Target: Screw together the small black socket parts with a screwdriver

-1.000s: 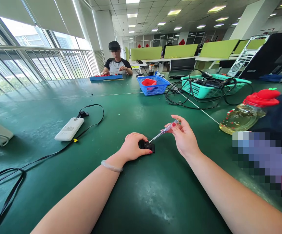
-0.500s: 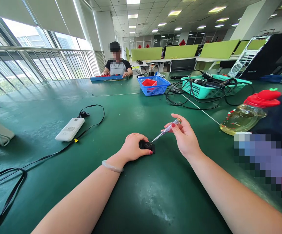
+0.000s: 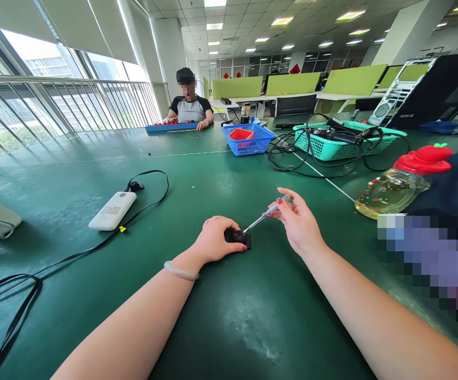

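On the green table, my left hand (image 3: pixel 216 240) grips a small black block (image 3: pixel 238 237) between thumb and fingers. Part of the block is hidden under the fingers, and its exact kind is unclear. My right hand (image 3: pixel 300 221) is closed around the clear handle of a screwdriver (image 3: pixel 266 213), which slants down to the left. Its thin metal tip meets the top of the block near my left fingertips; whether it sits in a screw is too small to tell.
Left lies a white power bank (image 3: pixel 113 211) beside a black cable (image 3: pixel 94 247). Ahead stand a blue basket (image 3: pixel 248 146) and a teal basket (image 3: pixel 332 150) with cables. A red-lidded bottle (image 3: pixel 395 190) is at right. Across the table sits a person (image 3: pixel 191 108) at a blue tray.
The screwdriver's handle and my right fingers have shifted slightly, with the tip still at the block. My left hand keeps its hold. The whole view has drifted a little.
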`<action>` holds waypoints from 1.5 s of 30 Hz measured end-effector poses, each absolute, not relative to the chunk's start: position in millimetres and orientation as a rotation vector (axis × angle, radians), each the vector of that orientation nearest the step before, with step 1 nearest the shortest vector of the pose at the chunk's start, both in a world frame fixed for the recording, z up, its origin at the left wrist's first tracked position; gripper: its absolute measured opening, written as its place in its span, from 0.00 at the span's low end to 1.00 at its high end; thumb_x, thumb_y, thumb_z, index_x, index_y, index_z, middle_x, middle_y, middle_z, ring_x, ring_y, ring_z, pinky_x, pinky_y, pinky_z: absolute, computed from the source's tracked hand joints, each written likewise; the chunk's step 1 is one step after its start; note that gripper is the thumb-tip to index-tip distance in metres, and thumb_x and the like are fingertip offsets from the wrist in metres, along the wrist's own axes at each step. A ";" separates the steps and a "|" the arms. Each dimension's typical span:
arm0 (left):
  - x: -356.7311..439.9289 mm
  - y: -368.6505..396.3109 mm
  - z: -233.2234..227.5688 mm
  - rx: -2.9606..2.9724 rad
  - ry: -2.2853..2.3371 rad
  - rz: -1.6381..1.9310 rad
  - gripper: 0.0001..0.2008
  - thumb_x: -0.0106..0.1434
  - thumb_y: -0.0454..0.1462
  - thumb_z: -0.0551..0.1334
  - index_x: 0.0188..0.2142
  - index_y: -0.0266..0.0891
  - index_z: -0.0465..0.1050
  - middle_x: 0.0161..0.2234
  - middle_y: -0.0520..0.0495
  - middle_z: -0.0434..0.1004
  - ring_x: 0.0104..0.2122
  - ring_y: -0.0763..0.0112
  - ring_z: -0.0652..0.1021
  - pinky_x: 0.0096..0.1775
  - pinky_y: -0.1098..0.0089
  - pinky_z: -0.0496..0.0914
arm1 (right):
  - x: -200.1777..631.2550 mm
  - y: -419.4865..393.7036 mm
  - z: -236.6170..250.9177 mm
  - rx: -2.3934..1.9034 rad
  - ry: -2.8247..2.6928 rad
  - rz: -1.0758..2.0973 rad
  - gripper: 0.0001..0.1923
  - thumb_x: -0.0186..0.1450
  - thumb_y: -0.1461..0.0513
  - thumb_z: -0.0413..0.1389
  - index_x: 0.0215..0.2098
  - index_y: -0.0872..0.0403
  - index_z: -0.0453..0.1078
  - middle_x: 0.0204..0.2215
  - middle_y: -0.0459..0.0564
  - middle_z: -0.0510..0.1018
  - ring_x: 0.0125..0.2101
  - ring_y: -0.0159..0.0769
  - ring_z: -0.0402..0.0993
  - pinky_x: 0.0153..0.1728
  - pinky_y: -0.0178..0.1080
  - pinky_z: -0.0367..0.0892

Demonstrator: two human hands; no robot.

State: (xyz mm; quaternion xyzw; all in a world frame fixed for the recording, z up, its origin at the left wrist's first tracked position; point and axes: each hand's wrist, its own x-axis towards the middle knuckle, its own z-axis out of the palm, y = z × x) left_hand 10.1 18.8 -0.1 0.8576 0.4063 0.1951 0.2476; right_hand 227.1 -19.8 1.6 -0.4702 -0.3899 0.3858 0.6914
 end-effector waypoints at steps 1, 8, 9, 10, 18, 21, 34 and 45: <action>10.1 18.7 -0.2 2.337 1.108 0.531 0.18 0.49 0.46 0.74 0.37 0.44 0.76 0.45 0.49 0.81 0.52 0.54 0.75 0.59 0.52 0.64 | 227.0 -19.6 0.8 -1.051 -0.857 0.867 0.29 0.53 0.45 0.69 0.48 0.46 0.70 0.28 0.41 0.77 0.33 0.38 0.80 0.44 0.50 0.77; 9.7 19.2 -1.8 2.343 1.098 0.539 0.20 0.48 0.47 0.74 0.38 0.44 0.76 0.46 0.48 0.81 0.53 0.54 0.75 0.60 0.52 0.63 | 223.6 -18.7 -8.0 -1.080 -0.870 0.923 0.27 0.55 0.46 0.68 0.47 0.48 0.70 0.29 0.42 0.78 0.30 0.38 0.81 0.44 0.51 0.78; 9.7 19.3 -2.0 2.343 1.099 0.538 0.20 0.48 0.47 0.74 0.38 0.44 0.76 0.46 0.48 0.81 0.53 0.54 0.75 0.60 0.52 0.63 | 223.7 -18.5 -9.1 -1.084 -0.860 0.937 0.27 0.55 0.46 0.68 0.47 0.48 0.70 0.30 0.42 0.79 0.31 0.38 0.81 0.44 0.51 0.78; 9.6 19.4 -2.3 2.344 1.101 0.536 0.20 0.48 0.47 0.74 0.38 0.44 0.76 0.45 0.48 0.81 0.52 0.54 0.75 0.59 0.52 0.63 | 224.1 -18.2 -10.1 -1.089 -0.844 0.952 0.26 0.56 0.47 0.67 0.47 0.48 0.70 0.30 0.43 0.79 0.31 0.38 0.81 0.44 0.51 0.78; 10.5 19.5 -3.0 2.353 1.090 0.541 0.19 0.49 0.47 0.74 0.38 0.45 0.77 0.44 0.48 0.81 0.51 0.55 0.75 0.58 0.54 0.64 | 229.0 -14.7 -12.6 -1.107 -0.698 1.013 0.19 0.57 0.52 0.67 0.42 0.49 0.71 0.27 0.44 0.79 0.28 0.38 0.81 0.39 0.50 0.79; 10.8 19.4 -2.7 2.358 1.095 0.541 0.19 0.49 0.47 0.74 0.38 0.45 0.77 0.44 0.49 0.81 0.51 0.55 0.75 0.58 0.54 0.64 | 227.2 -15.6 -11.4 -1.106 -0.748 1.022 0.19 0.57 0.52 0.67 0.42 0.49 0.71 0.28 0.44 0.79 0.29 0.38 0.80 0.38 0.49 0.78; 10.5 16.8 -2.2 2.382 1.103 0.539 0.17 0.58 0.44 0.68 0.47 0.47 0.76 0.49 0.48 0.80 0.55 0.54 0.74 0.61 0.52 0.63 | 225.8 -27.2 -1.8 -1.132 -0.992 0.496 0.17 0.67 0.52 0.55 0.52 0.47 0.68 0.28 0.43 0.74 0.30 0.36 0.74 0.38 0.44 0.73; 8.8 17.1 -4.0 2.397 1.071 0.527 0.24 0.57 0.37 0.68 0.54 0.49 0.74 0.51 0.48 0.80 0.56 0.55 0.73 0.62 0.51 0.61 | 213.0 -39.4 6.0 -1.076 -1.210 0.443 0.18 0.67 0.47 0.58 0.51 0.45 0.68 0.36 0.47 0.77 0.40 0.41 0.79 0.48 0.49 0.73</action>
